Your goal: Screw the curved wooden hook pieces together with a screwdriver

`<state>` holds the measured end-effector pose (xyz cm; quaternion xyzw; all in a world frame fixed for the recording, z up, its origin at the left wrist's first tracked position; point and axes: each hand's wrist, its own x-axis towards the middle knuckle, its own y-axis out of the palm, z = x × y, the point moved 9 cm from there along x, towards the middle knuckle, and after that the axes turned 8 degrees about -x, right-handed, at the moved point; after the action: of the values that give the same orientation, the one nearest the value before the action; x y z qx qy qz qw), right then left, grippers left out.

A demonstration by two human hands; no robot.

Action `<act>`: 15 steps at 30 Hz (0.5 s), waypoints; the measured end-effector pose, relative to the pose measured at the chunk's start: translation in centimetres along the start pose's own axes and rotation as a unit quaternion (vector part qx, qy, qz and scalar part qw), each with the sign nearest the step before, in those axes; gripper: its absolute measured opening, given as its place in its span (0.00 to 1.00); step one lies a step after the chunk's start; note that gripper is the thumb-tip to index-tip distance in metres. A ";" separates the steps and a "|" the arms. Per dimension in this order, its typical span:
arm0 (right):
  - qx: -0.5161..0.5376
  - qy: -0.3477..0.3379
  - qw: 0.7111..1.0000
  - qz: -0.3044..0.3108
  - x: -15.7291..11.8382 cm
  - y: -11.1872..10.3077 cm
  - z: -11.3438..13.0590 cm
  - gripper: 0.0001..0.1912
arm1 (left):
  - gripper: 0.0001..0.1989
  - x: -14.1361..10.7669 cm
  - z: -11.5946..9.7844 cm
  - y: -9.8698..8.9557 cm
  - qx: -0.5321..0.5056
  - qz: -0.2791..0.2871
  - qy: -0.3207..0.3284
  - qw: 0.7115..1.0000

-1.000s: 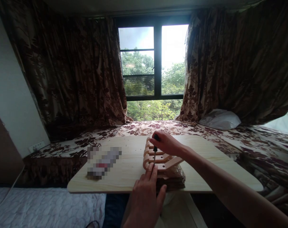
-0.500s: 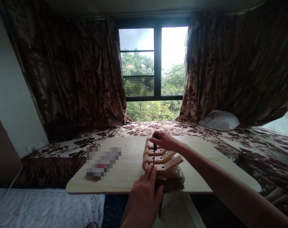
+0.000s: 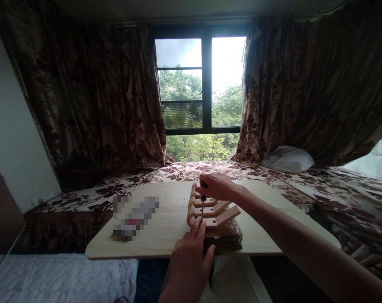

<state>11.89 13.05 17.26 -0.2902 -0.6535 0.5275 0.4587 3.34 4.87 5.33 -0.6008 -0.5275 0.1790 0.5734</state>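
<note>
Screwdriver stands nearly upright, tip down, right fingers grasping its handle.

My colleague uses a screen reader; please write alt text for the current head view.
A person's right hand holds a black-handled metal screwdriver upright over a row of curved, pale wooden pieces, the left hand by its tip. The pieces sit on a brown, glossy stack on a pale wooden tabletop, before a dark-framed window.
</note>
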 end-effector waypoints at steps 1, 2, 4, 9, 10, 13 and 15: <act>-0.003 -0.013 1.000 0.011 -0.2 -0.3 0.3 0.14 | 0.27 0.0 0.0 0.0 0.001 -0.002 0.004 1.000; -0.003 -0.028 0.999 0.023 -0.4 -0.6 0.6 0.13 | 0.27 0.0 -0.1 0.0 0.002 -0.005 0.008 1.000; 0.002 -0.056 0.998 0.041 -0.7 -0.9 1.0 0.13 | 0.27 0.0 -0.1 0.0 0.003 -0.011 0.013 1.000; 0.018 -0.068 0.997 0.033 -0.5 -0.5 1.4 0.13 | 0.27 0.1 -0.1 0.1 0.005 -0.027 0.020 0.999; 0.018 -0.060 0.998 0.028 -0.3 -0.3 1.3 0.13 | 0.27 0.1 -0.1 0.0 0.005 -0.031 0.019 0.999; 0.019 -0.038 0.999 0.030 0.0 0.0 0.8 0.13 | 0.27 0.1 0.0 0.0 0.006 -0.029 0.016 0.999; 0.028 -0.044 0.997 0.050 0.1 -0.1 0.8 0.12 | 0.27 0.1 0.1 0.1 0.006 -0.020 0.015 1.000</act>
<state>11.16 12.73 17.35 -0.2857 -0.6431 0.5800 0.4102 3.40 5.04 5.27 -0.5895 -0.5291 0.1618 0.5886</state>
